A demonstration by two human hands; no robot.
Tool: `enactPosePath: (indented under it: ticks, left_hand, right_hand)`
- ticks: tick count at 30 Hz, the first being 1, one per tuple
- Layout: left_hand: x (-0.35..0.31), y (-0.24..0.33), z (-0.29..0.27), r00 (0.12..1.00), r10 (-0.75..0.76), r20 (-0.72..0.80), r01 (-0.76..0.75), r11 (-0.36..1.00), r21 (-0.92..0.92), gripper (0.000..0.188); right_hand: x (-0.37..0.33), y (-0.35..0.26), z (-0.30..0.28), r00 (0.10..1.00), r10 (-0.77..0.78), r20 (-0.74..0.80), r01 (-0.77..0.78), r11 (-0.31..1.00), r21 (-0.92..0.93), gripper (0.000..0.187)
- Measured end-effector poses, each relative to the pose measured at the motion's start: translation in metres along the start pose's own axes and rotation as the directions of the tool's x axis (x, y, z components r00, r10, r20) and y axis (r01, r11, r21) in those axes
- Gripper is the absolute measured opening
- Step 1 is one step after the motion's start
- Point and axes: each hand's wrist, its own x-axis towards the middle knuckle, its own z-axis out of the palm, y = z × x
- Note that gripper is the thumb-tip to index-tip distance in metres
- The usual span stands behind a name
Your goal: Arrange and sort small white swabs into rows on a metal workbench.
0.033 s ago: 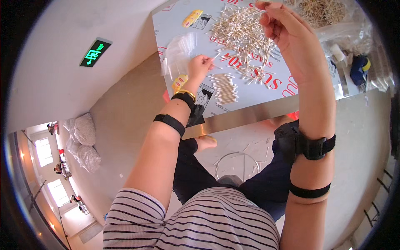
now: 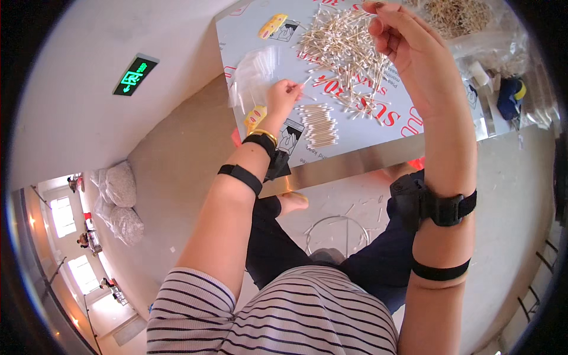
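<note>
My left hand (image 2: 283, 96) is closed in a pinch on a cotton swab (image 2: 306, 81), whose white tip sticks out past the fingertips. Just below it on the table, cotton swabs lie side by side in a neat stack (image 2: 319, 125). To the right and beyond spreads a loose heap of cotton swabs (image 2: 346, 44). My right hand (image 2: 408, 35) is raised at the heap's right side, fingers curled and thumb side near the top edge; anything between its fingertips cannot be made out. Clear plastic sleeves (image 2: 257, 68) are fanned out left of my left hand.
The printed metal tabletop (image 2: 236, 29) carries two yellow packets, one far (image 2: 273, 26) and one by my left wrist (image 2: 255, 117). A clear bag with more swabs (image 2: 458, 18) and a dark blue object (image 2: 510, 97) stand at the right. Stuffed sacks (image 2: 118, 201) sit on the floor at left.
My left hand has shifted very slightly, with the swab still in its fingers. The right hand has stayed in place.
</note>
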Motion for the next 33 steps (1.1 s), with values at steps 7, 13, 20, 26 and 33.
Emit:
enactPosePath:
  ticks: [7,13,20,26,33]
  left_hand:
    - [-0.016,0.011,-0.018,0.956,0.293,0.004,-0.244,0.787,0.567,0.027]
    - [-0.009,0.019,-0.010,0.849,0.482,0.216,-0.517,0.675,0.526,0.025]
    - [-0.004,0.021,-0.016,0.827,0.427,0.365,-0.562,0.629,0.536,0.017]
    - [-0.008,0.015,-0.010,0.885,0.393,0.250,-0.465,0.777,0.425,0.012]
    - [0.005,0.000,0.007,0.954,0.301,-0.004,-0.264,0.842,0.471,0.011]
  right_hand:
    - [0.001,0.003,-0.004,1.000,0.004,0.004,-0.004,1.000,-0.031,0.014]
    - [0.004,0.011,-0.002,0.999,0.040,0.015,-0.039,0.998,-0.045,0.016]
    - [0.004,0.007,0.002,1.000,0.025,0.004,-0.025,0.999,-0.043,0.017]
    - [0.003,0.006,-0.003,1.000,0.023,0.004,-0.023,0.997,-0.073,0.017]
    - [0.001,0.005,0.004,1.000,0.026,0.002,-0.025,0.992,-0.125,0.019]
